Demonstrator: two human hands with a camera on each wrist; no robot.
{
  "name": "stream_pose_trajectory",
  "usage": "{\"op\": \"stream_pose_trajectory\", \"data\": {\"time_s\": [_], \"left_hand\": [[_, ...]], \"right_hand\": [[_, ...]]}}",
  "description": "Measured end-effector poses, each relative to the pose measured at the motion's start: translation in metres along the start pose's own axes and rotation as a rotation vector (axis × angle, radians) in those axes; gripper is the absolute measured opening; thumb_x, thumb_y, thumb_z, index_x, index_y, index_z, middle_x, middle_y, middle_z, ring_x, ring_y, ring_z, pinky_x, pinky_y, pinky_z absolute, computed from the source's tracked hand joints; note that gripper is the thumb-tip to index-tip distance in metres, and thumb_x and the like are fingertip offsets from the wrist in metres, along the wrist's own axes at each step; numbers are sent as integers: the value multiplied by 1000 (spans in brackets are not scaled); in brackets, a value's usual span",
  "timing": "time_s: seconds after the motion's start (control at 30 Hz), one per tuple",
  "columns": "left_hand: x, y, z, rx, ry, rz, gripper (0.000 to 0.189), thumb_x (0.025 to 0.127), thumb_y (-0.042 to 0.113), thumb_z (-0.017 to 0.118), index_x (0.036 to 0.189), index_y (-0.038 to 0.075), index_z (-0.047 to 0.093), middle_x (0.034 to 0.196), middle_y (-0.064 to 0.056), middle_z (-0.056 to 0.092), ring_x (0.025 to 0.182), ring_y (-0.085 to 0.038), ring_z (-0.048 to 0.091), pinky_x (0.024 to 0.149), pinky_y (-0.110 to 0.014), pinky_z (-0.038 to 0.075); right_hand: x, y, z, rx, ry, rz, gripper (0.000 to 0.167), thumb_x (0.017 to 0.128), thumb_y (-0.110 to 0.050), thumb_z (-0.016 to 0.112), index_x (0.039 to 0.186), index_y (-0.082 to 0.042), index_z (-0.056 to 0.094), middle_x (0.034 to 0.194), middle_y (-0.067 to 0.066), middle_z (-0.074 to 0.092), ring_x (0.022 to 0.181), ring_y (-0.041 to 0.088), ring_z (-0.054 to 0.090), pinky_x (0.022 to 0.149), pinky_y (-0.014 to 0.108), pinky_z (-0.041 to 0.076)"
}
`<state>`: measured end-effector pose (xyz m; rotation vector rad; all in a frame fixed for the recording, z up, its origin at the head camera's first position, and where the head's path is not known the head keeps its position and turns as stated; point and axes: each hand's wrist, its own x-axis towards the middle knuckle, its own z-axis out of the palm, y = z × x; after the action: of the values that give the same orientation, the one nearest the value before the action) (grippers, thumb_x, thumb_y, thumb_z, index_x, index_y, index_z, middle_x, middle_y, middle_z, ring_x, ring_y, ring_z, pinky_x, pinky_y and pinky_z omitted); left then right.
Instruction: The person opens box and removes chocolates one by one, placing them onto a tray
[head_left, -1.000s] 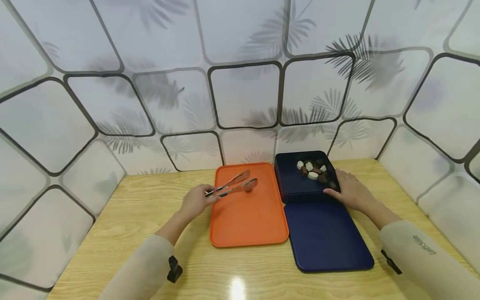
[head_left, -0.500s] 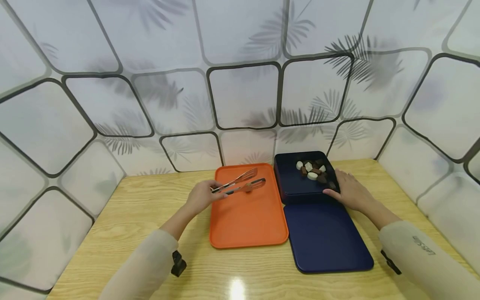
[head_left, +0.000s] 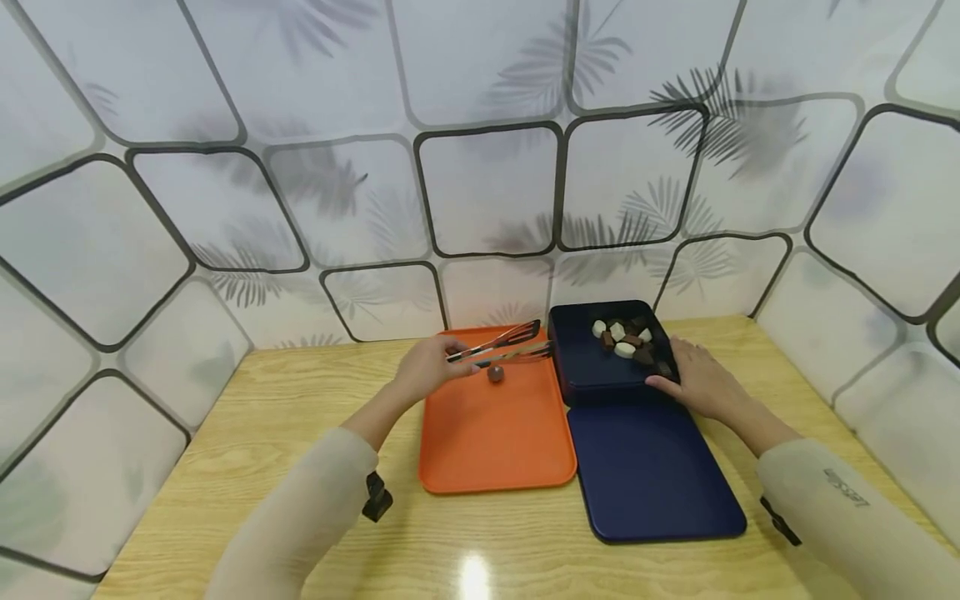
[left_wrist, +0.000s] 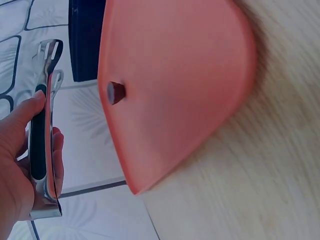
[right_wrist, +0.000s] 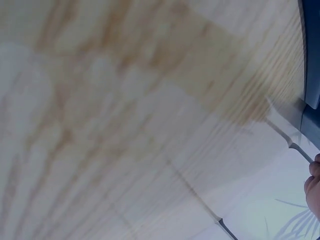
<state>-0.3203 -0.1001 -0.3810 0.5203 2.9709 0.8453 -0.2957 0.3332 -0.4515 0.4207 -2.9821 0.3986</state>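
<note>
So the tongs point(left_wrist: 39, 140) are in the left grip point(head_left: 431, 367), fingers and thumb clamped round the handles. The metal arms are spread, with nothing visible between the tips. One brown chocolate point(head_left: 496, 374) sits just right of that grip's fingertips on the orange tray point(head_left: 498, 442), clear of the tongs. Further right is the navy box point(head_left: 603, 393) of mixed chocolates point(head_left: 626, 352), its far side against the right grip point(head_left: 701, 383). The navy lid point(head_left: 660, 479) lies nearer the body than the right grip, on the tabletop point(head_left: 525, 550).

My worry: the tips are near the box's left rim, so a low left grip could clip it and nudge the box. A weak squeeze might also drop a piece.

Can't tell whether the tips touch that rim, or whether the right grip pinches or just braces (its wrist view is mostly blurry wood, hand cut off). The darkest chocolates blend into the box.
</note>
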Motion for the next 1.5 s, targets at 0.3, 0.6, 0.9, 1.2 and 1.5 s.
{"op": "stream_pose_trajectory", "data": {"time_s": [0.3,0.6,0.9,1.2,1.5], "left_hand": [[13,25,6,9,-32,46,36,78,40,76,105,18,70,104,2,68,90,-17,62,71,-35,49],[21,60,18,-95,-169,10,33,83,32,73,110,14,67,73,4,69,67,-11,63,68,-30,50],[31,82,30,2,-138,23,37,78,42,76,108,21,68,96,5,68,66,-14,60,66,-29,47],[41,108,45,88,-148,35,39,79,44,75,112,25,67,109,8,63,89,-12,61,74,-33,47],[54,123,55,170,-154,13,43,81,45,72,118,25,66,118,7,63,97,-14,61,77,-34,47]], "right_hand": [[-1,3,-1,-33,11,-15,88,91,-55,53,142,13,27,141,37,32,130,51,28,107,60,19],[-3,1,-8,-51,6,-16,89,91,-55,53,142,12,26,141,37,32,131,50,29,107,60,20],[-4,6,-1,-47,1,-16,90,89,-55,55,142,12,27,140,36,34,130,50,30,106,61,20],[-4,2,-1,-36,-18,-22,90,90,-54,55,142,13,25,140,38,32,130,51,29,107,61,19],[4,4,-4,-33,-21,-27,91,91,-54,53,143,13,21,142,37,30,132,50,28,108,60,18]]}}
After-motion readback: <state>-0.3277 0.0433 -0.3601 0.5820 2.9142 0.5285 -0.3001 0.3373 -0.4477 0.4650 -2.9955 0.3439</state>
